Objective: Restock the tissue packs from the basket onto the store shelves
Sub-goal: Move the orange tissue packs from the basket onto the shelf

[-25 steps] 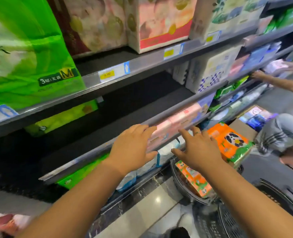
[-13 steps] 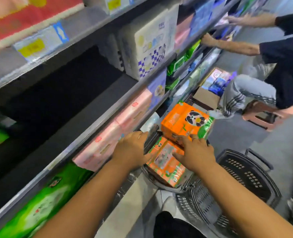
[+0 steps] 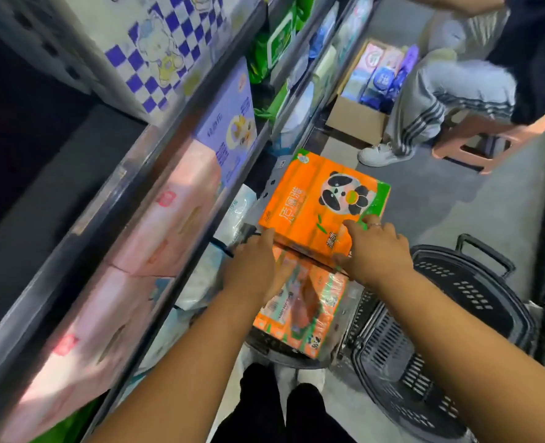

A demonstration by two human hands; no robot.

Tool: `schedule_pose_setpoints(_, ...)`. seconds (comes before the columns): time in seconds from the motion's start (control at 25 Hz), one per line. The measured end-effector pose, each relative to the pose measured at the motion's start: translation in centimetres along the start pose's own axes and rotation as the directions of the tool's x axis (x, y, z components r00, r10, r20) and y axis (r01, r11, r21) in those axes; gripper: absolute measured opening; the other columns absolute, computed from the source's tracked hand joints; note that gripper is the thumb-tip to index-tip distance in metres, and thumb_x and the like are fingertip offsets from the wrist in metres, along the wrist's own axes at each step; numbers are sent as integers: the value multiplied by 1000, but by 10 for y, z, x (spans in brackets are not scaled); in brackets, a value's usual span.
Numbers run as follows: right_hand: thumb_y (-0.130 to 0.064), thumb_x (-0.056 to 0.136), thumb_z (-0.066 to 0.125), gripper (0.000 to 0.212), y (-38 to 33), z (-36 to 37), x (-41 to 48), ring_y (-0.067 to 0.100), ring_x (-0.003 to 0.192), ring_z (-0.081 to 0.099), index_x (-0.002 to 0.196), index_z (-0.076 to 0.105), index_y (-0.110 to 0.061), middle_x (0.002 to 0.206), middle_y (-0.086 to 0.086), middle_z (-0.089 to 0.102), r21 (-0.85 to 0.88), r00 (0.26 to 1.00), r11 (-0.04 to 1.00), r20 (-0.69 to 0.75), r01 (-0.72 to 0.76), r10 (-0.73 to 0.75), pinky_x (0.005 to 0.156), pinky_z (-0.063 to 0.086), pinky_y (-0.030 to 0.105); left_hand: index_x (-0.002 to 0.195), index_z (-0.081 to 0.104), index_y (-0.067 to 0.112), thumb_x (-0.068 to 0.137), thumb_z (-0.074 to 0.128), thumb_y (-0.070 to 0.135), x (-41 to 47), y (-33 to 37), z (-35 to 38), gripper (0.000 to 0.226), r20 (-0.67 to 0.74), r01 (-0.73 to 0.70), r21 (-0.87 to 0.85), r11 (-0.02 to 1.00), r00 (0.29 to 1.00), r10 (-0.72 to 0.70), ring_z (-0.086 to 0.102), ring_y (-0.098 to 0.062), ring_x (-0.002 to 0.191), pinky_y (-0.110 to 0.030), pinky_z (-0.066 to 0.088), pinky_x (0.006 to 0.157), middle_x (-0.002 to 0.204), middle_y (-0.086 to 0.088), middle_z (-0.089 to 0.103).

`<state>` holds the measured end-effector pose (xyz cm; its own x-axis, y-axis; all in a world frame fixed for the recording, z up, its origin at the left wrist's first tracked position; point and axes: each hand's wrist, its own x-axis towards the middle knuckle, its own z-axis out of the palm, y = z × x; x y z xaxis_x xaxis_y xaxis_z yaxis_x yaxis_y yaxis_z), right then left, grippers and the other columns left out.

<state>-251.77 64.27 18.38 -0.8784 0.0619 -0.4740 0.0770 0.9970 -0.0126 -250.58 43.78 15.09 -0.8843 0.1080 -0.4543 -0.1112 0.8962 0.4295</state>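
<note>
Store aisle, grey floor. Tiered shelves with metal front rails run along the left. Soft pink tissue packs lie in a row on one tier, a purple pack just beyond them, and a blue-checked box on the tier above. A dark basket on the floor holds a glossy orange pack; an orange panda pack, a flat rectangular block, sits on top of it. The right hand pinches the panda pack's near edge, fingers on top, thumb below. The left hand, blurred, reaches its near left corner; grip cannot be told. A black slotted basket stands just to the right. Farther along, a cardboard box holds blue packs, beside a person seated on a pink stool.
</note>
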Motion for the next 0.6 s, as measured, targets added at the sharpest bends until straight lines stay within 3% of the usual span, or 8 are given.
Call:
schedule_pose_setpoints(0.08, -64, 84, 54, 75, 2, 16, 30, 39, 131, 36, 146, 29, -29, 152, 13, 28, -9, 1000, 1000, -10, -23, 23, 104, 36, 52, 141, 34, 26, 82, 57, 63, 35, -7, 21, 73, 3, 39, -120, 992, 999, -39, 49, -30, 122, -45, 46, 94, 133, -7, 48)
schedule_pose_setpoints(0.24, -63, 83, 59, 83, 14, 44, 94, 40, 133, 33, 150, 24, -27, 154, 14, 22, 17, 996, 996, -35, -82, 83, 102, 37, 52, 142, 36, 17, 84, 68, 44, 80, -8, 65, 71, 2, 113, -401, 909, 992, -122, 48, -29, 122, -33, 40, 94, 135, -10, 44)
schedule_pose_setpoints(0.4, -60, 80, 64, 83, 29, 63, 166, 43, 130, 35, 147, 31, -23, 151, 18, 26, 31, 992, 998, -112, -54, 57, 100, 38, 53, 135, 45, 17, 77, 78, 32, 97, -12, 126, 69, -130, 119, -597, 794, 961, -242, 56, -29, 109, -28, 45, 91, 129, -8, 35)
schedule_pose_setpoints(0.52, -62, 73, 70, 92, 41, 67, 212, 42, 135, 30, 147, 29, -24, 154, 17, 23, 25, 988, 1000, -150, -13, 16, 107, 32, 54, 134, 35, 29, 74, 80, 33, 100, -4, 149, 74, -129, 160, -733, 661, 922, -365, 56, -19, 105, -23, 45, 86, 132, 0, 29)
schedule_pose_setpoints(0.6, -70, 65, 71, 108, 51, 66, 237, 39, 142, 23, 150, 18, -29, 158, 13, 16, 35, 997, 999, -75, 6, -4, 113, 25, 57, 129, 24, 45, 66, 77, 50, 109, 7, 162, 82, -150, 116, -822, 558, 901, -407, 55, -18, 112, -34, 50, 91, 140, -3, 34)
